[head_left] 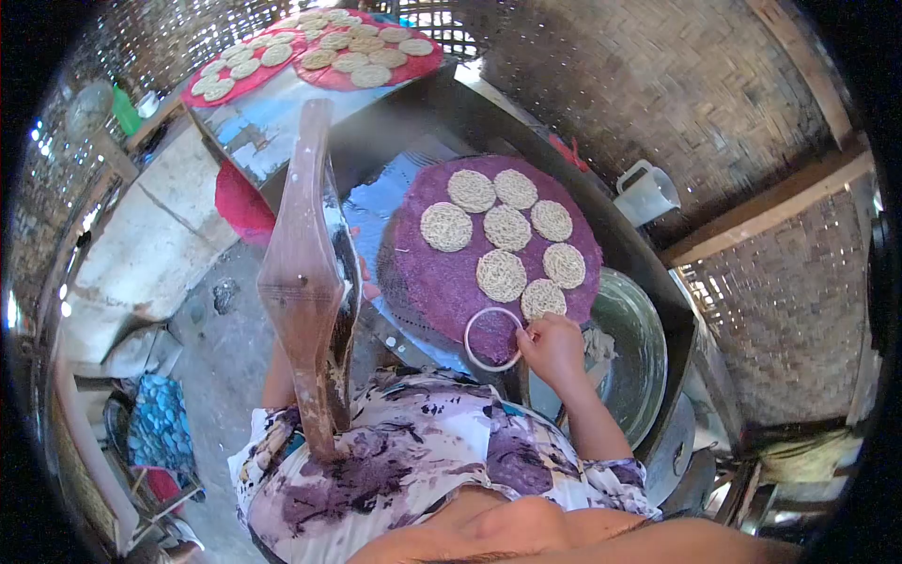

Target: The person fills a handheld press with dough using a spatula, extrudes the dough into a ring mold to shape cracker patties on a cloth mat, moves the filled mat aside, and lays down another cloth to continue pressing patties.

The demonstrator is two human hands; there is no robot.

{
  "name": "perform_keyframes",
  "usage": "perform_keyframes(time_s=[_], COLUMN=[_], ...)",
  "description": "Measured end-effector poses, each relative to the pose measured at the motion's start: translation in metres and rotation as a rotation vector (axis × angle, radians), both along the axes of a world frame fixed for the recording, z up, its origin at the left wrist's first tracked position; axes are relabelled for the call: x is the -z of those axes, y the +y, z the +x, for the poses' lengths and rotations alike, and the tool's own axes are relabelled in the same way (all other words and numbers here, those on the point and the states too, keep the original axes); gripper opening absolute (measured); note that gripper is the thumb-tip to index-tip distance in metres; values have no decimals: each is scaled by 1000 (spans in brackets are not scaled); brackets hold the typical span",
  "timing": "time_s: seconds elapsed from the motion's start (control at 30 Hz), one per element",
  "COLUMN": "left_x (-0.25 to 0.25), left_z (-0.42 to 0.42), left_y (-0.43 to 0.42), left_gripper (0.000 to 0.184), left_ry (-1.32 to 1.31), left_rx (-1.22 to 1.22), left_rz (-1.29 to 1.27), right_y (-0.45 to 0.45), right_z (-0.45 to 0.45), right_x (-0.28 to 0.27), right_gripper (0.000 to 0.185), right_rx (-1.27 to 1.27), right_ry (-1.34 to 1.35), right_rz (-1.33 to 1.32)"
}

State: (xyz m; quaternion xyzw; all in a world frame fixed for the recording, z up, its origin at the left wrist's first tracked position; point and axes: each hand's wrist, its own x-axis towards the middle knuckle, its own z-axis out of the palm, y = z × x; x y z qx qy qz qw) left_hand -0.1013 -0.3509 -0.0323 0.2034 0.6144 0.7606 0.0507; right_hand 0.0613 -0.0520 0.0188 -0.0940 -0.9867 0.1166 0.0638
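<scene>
My right hand (552,348) pinches a thin white ring (470,350) at the near edge of a round purple mat (427,273). Several round, pale, noodle-like discs (507,228) lie spread on the mat, one of them just beyond my fingers. The mat rests on a blue surface (376,199). My left hand (368,282) is mostly hidden behind a tall brown wooden lever (303,273); a few fingertips show beside it, near the mat's left side. Whether it holds anything cannot be seen.
A green basin (648,352) with pale dough-like stuff (598,346) stands at the right. Red mats (413,68) carrying more discs lie at the top. A clear plastic jug (646,195) is by the woven wall. A blue patterned cushion (158,423) sits at lower left.
</scene>
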Motion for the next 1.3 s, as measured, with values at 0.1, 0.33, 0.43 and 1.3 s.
perform_keyframes(time_s=[0.1,0.33,0.43,1.3], left_x=[0,0,-5,-30], left_z=[0,-2,0,-2], left_y=[-1,1,-2,40], left_gripper=[39,39,39,38], left_ry=[-1,15,23,317], left_rx=[-4,-1,-3,-201], left_rz=[7,25,22,-207], right_y=[-11,-35,-38,-35], right_z=[-12,-79,-89,-54], right_x=[-14,6,14,-42], right_gripper=[21,21,20,53], right_rx=[-55,-139,-129,-338], right_ry=[-1,127,114,177], right_rz=[-101,-35,36,-911])
